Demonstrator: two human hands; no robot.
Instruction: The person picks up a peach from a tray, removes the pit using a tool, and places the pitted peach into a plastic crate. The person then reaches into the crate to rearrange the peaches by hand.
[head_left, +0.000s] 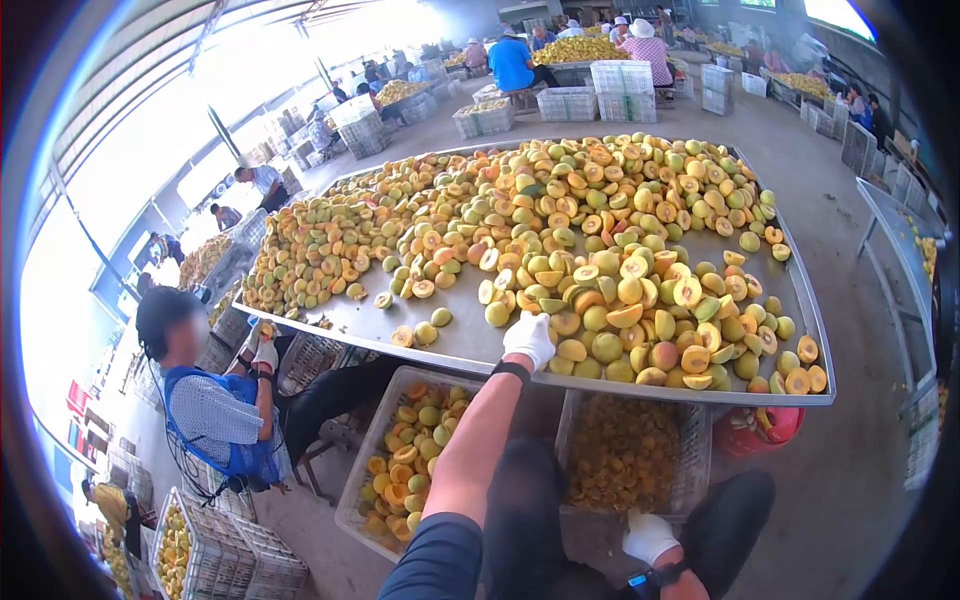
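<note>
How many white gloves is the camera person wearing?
2: one on the left hand, at the near edge of the metal table, and one on the right hand, down by a crate. Both hands show, so none is hidden.

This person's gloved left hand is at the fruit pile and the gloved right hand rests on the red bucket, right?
No: the head view shows the right hand by the near edge of a plastic crate, not on the red bucket. The left hand is at the fruit pile.
</note>
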